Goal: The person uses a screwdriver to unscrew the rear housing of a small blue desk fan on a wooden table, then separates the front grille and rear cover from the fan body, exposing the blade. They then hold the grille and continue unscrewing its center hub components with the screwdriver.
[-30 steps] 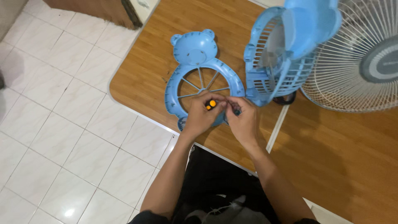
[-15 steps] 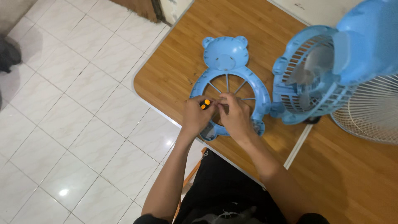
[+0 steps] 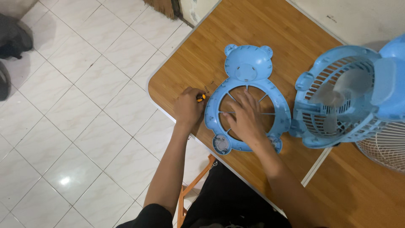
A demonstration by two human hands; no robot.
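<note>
A: Hidden or unclear items?
B: One screwdriver (image 3: 201,97), only its orange and black handle end showing; the shaft is covered by the left hand (image 3: 188,106), whose grip is closed around it at the surface (image 3: 185,63) edge. Small dark specks beside it, perhaps screws, too small to tell. One white fan guard (image 3: 386,145), cut off at the right edge.

A: Counted items?
B: One blue bear-shaped fan cover (image 3: 248,67), lying flat near the front edge of the wooden surface. The right hand (image 3: 246,118) lies flat on its spokes, fingers spread, holding nothing. One blue fan body (image 3: 341,101) just right of the cover, partly cut off.
</note>
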